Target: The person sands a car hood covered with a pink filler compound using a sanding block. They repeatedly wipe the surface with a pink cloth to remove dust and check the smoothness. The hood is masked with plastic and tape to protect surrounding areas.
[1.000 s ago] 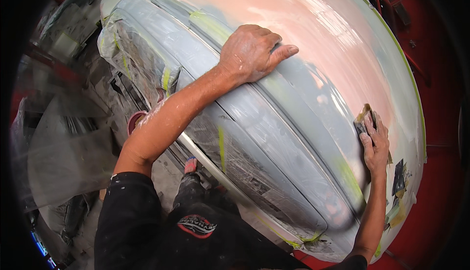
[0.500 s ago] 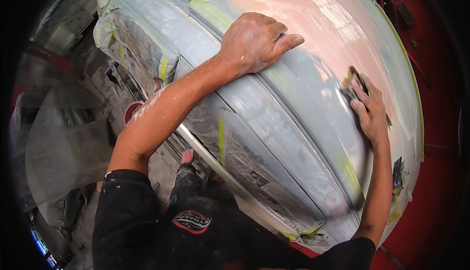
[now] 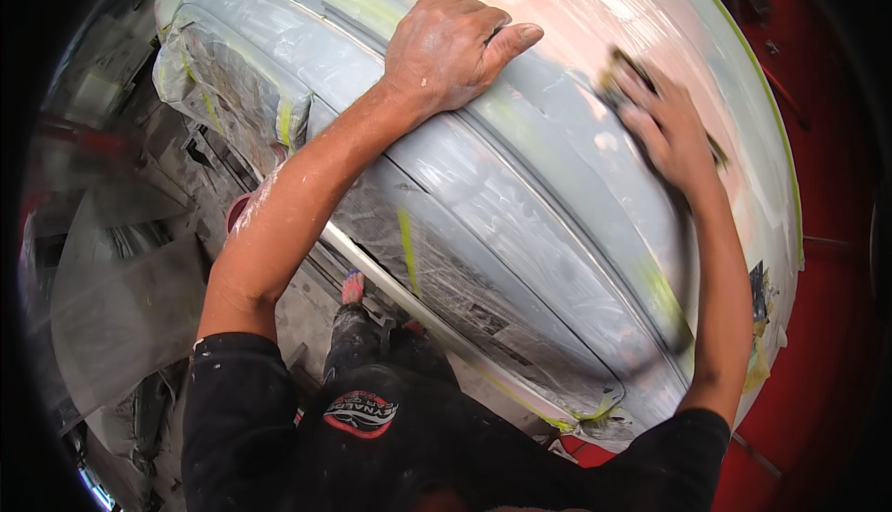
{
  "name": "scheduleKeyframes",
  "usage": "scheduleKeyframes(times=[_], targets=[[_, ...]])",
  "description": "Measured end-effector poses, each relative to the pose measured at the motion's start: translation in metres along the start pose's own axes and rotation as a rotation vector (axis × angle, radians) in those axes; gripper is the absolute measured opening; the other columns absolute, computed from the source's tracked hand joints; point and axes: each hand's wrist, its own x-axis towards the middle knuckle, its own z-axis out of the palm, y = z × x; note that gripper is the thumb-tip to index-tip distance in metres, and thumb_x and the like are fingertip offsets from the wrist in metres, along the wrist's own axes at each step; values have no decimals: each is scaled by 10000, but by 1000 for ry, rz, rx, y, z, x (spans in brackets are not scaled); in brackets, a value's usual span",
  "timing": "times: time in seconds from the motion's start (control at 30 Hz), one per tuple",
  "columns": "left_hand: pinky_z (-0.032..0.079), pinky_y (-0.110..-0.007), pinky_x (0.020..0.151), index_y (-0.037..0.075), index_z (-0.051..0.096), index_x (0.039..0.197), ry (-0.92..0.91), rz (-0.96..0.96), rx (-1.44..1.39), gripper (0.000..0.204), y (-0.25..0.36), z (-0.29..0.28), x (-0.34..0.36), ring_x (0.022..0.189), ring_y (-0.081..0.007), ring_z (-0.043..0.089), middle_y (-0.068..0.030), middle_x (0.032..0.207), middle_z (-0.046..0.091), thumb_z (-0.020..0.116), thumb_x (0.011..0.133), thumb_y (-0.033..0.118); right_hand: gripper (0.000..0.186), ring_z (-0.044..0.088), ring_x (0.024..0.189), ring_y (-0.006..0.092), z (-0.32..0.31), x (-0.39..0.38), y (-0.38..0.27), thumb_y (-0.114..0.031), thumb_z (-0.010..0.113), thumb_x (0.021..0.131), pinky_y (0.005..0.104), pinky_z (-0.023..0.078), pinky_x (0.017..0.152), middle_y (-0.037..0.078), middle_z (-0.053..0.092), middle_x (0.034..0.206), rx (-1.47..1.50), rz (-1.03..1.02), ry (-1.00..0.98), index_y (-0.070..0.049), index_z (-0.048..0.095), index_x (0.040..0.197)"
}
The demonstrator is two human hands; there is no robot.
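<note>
The car body (image 3: 520, 205) curves across the view, patched in grey, pale green and pinkish filler or primer. High on its roof side, my right hand (image 3: 669, 126) grips a sanding block (image 3: 621, 64), a dark flat pad with a yellowish-brown edge. The block lies against the surface where grey meets pink, and motion blurs it. My left hand (image 3: 451, 52) rests knuckles up on the body near the roof edge, thumb pointing right. Its other fingers curl under, and a dark bit shows beside the thumb; what it holds, if anything, is hidden.
Newspaper and plastic masking (image 3: 465, 270) covers the side windows, held with yellow-green tape (image 3: 407, 252). Below the left forearm is a reddish container (image 3: 239, 210). A translucent sheet (image 3: 125, 289) stands at the left. Red floor (image 3: 836, 326) lies beyond the car at right.
My right hand has slid the sanding block up and to the left over the body. The left hand and car appear slightly higher and further left in view.
</note>
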Motion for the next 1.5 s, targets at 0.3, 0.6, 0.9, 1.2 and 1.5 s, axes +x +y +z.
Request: scheduleKeyframes(times=[0.3,0.6,0.9,1.2,1.5], targets=[[554,-457,864,12,781,981,11,49,-37,610,11,3,7,897,-347,719,-178,929,762,498,1044,549,396,575,1184,450,5,17,3,-312,646,955,501,430,1070,245,602,1414,-63,57,32,-132,731,1297],[555,-448,847,9,779,984,5,-30,-30,588,2,-4,0,892,-352,719,-180,916,759,493,1046,518,413,557,1252,433,3,-8,5,-310,634,971,491,411,1107,210,560,1474,-2,194,-9,-172,696,1355],[548,-460,858,-3,766,977,70,55,-92,583,15,6,8,891,-357,716,-176,902,754,537,1028,530,401,596,1088,460,13,43,13,-346,627,968,499,454,1038,224,613,1405,-84,185,32,-190,719,1326],[541,-455,834,2,770,960,10,-7,-27,577,6,-5,3,837,-342,707,-163,865,751,533,1032,523,410,555,1209,455,-6,-19,6,-315,657,960,472,404,1122,219,573,1461,21,155,-21,-169,712,1338],[535,-455,837,6,763,996,101,82,-66,545,15,4,9,844,-358,694,-170,868,738,562,1019,512,405,581,1165,514,44,113,42,-391,600,981,534,461,1061,206,601,1424,-140,145,38,-211,717,1324]])
